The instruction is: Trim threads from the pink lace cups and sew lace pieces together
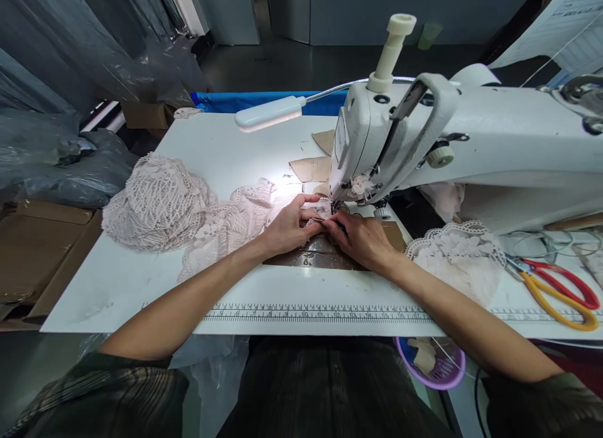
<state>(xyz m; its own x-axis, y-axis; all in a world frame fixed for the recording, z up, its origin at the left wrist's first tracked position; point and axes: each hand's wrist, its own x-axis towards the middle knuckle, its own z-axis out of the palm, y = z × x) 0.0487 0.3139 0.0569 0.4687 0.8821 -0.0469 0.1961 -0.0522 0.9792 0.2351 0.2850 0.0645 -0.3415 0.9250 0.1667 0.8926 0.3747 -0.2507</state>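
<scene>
The pale lace [226,227] lies on the bench [117,287], running from a loose heap at the left to the needle end of the sewing machine [471,130], and it looks light, limp and easily snagged through its open holes, so a gentle pinch along the edge should suit it best. The left hand [293,224] has the edge between thumb and fingers, the forefinger lifted slightly apart; the right hand's [365,238] fingers are drawn narrow and appear to pinch the lace just beside the needle.

Glaring lamp [270,114], dim floor [261,70], stretched edges
</scene>
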